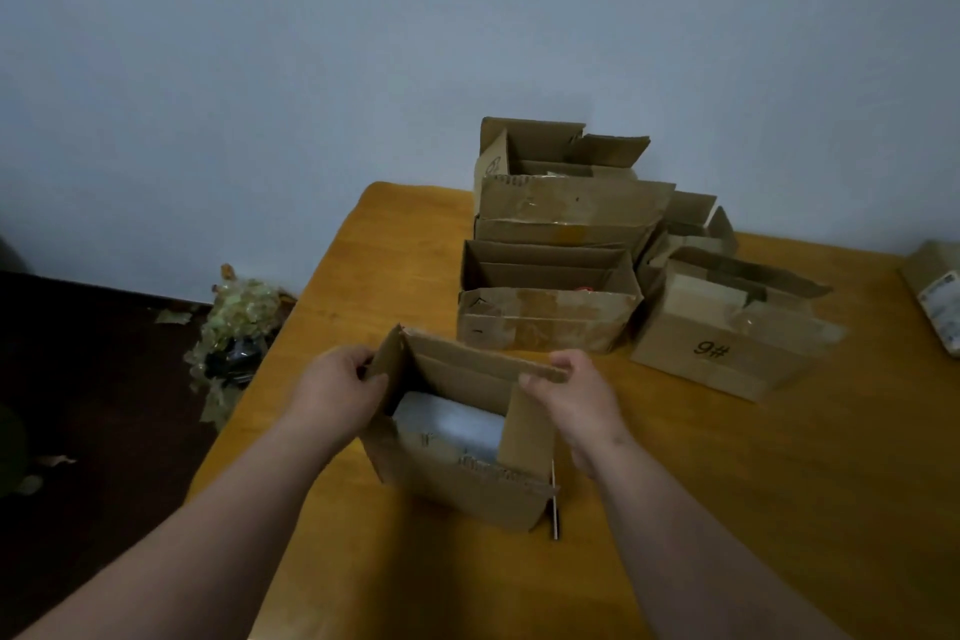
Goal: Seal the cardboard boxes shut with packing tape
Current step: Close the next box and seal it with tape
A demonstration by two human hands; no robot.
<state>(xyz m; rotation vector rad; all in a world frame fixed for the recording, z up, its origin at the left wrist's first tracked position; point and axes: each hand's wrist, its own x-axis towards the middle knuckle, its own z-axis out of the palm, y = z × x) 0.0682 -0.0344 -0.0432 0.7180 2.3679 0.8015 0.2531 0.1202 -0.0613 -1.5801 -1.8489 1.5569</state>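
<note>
Two hands: left hand (340, 387) pinches the near box (462, 437) left flap; right hand (574, 392) pinches its far flap.
Near box: open, on the table (727, 509).
Writing: "9#" on the right box (727, 327).

We are counting six open cardboard boxes on the surface (727, 509): one near box (467, 489) and five beyond it, among them the box marked 9# (711, 353). We are seeing two hands, left hand (337, 392) and right hand (576, 398), at the near box.
</note>
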